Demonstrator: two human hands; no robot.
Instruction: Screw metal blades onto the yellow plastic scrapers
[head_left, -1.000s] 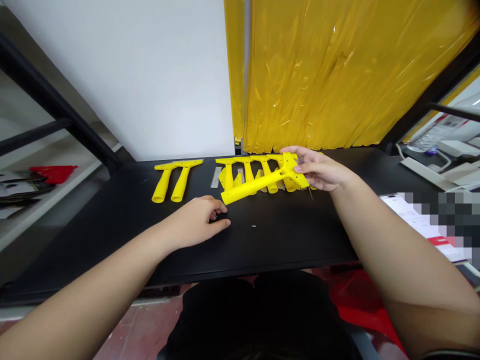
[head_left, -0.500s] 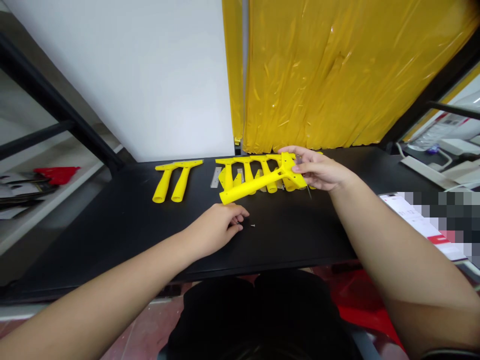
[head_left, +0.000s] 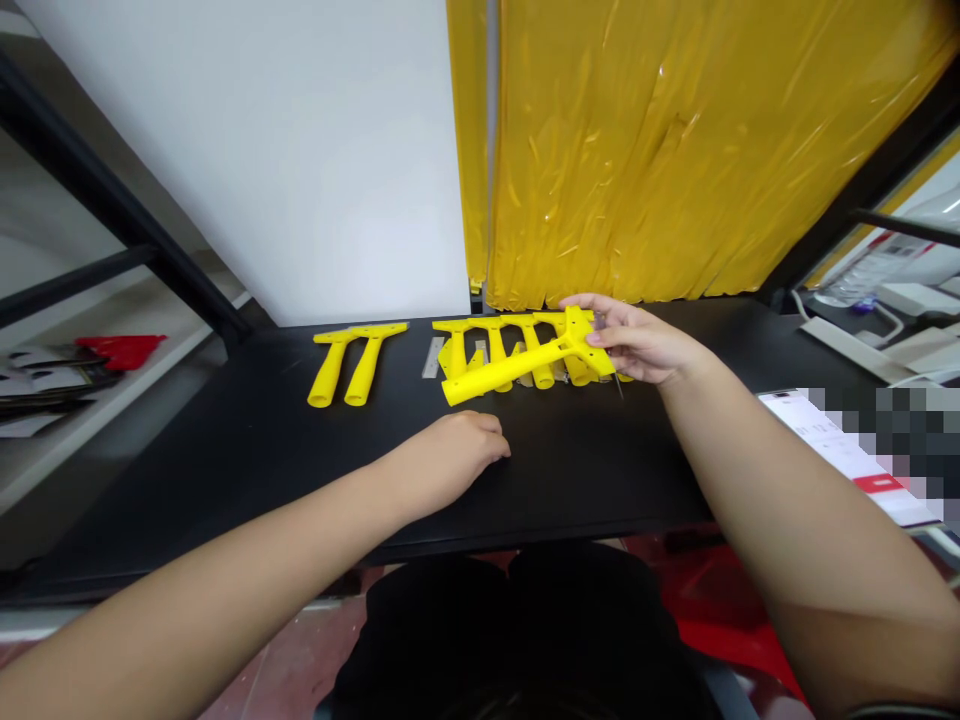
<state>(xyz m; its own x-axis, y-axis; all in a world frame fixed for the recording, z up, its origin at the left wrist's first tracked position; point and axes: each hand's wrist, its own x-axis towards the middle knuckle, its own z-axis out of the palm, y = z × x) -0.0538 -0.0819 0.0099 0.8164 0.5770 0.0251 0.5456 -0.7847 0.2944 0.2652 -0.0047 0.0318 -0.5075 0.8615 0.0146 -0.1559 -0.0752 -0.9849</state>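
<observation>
Both forearms (head_left: 300, 545) are bare, and the clothing (head_left: 510, 640) below is black.

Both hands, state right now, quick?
Left hand: fingers curled low over the black table; whether it is shut on anything cannot be told.
Right hand: closed, holding a yellow T-shaped handle by its head end.

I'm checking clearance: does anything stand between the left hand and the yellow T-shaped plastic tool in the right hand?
Nothing visible: between the left hand and the near end of the yellow T-shaped plastic tool, only black tabletop shows. A row of similar yellow tools lies beyond.
</observation>
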